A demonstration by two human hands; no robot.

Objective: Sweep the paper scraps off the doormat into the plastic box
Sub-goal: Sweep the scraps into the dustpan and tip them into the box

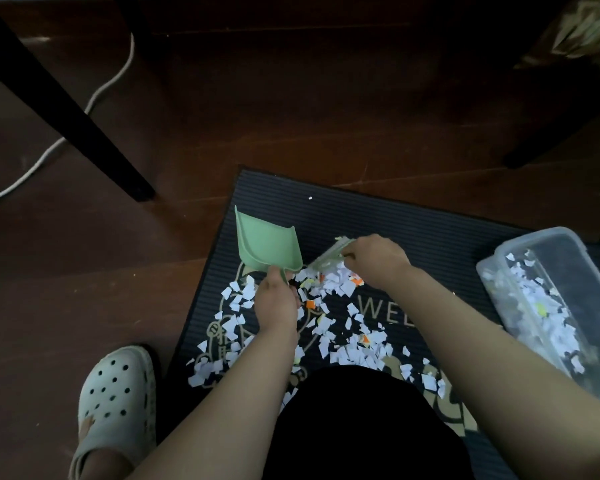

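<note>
Fingers [284, 277] of left hand [276, 304] closed around handle of green dustpan [267, 245], pan raised and tilted, open mouth facing up and away, clear of the scraps. Right hand [374, 259] curled shut on small green brush [329, 256], bristles angled down to the far edge of the heap, just beside the dustpan.

Head view only: paper scraps [329, 327], mostly white with a few orange and yellow bits, strewn thick over near half of dark ribbed doormat [378, 216]; one lone white fleck near the far edge. Clear plastic box [555, 244] on right side of the mat, tilted in frame, already holding a layer of scraps. Pale perforated clog [116, 389] on wooden floor [84, 271] left of the mat. White cable [111, 81] and dark furniture leg [66, 109] further back.
</note>
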